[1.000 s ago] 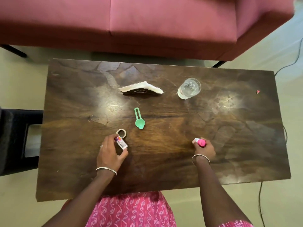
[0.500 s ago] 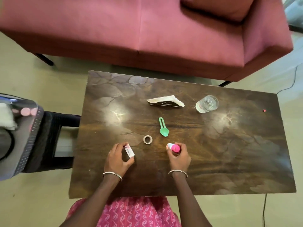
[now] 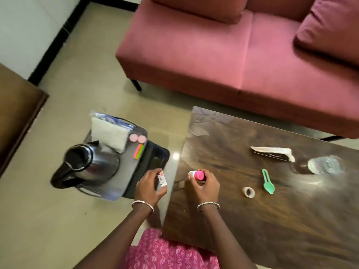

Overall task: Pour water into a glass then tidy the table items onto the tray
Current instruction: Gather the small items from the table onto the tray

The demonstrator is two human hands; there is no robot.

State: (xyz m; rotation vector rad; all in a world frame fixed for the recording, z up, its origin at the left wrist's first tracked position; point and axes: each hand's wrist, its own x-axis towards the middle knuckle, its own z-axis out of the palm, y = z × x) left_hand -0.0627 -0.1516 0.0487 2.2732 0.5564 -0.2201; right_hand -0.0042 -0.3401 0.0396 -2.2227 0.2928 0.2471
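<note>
My left hand (image 3: 149,186) grips a small white box with coloured print (image 3: 162,178), held just off the table's left edge beside the grey tray (image 3: 126,171). My right hand (image 3: 204,184) holds a small pink and white bottle (image 3: 196,174) above the table's left end. On the dark wooden table (image 3: 272,220) lie a tape roll (image 3: 248,192), a green spoon (image 3: 267,181), a napkin on its holder (image 3: 273,152) and a clear glass (image 3: 325,165). The tray rests on a black stool and carries a steel kettle (image 3: 87,164), a white packet (image 3: 108,133), two pink discs (image 3: 137,138) and sticky notes (image 3: 138,151).
A pink sofa (image 3: 233,55) stands beyond the table with cushions on it. A brown wooden piece (image 3: 17,107) is at the far left. Beige floor surrounds the stool, with a narrow gap between it and the table.
My view has swung left, bringing the tray and kettle into sight. Both hands have carried their items leftwards; the left hand has gone off the table's edge toward the tray.
</note>
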